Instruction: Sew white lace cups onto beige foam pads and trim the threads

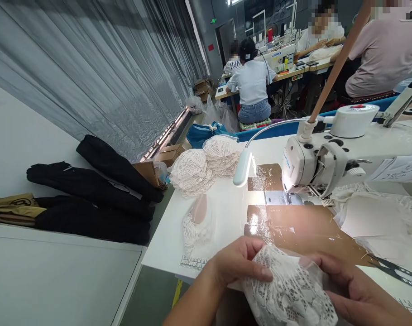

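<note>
Between my two hands, at the table's front edge, is a piece of white lace fabric (289,285) with a floral pattern. My left hand (241,262) pinches its left edge, thumb lying on top. My right hand (342,280) grips the right side, with fingertips at the upper edge and thumb lower down. Beyond the hands stands a white sewing machine (294,163), its needle area lit by a small lamp (242,168). To the left on the table lies another lace piece (195,228) with a beige patch.
Stacks of lace pieces (192,170) sit at the table's back left. More white fabric (365,217) lies right of the needle, near black scissors (396,271). Brown tape (308,226) covers part of the tabletop (168,235). Several people work at machines behind.
</note>
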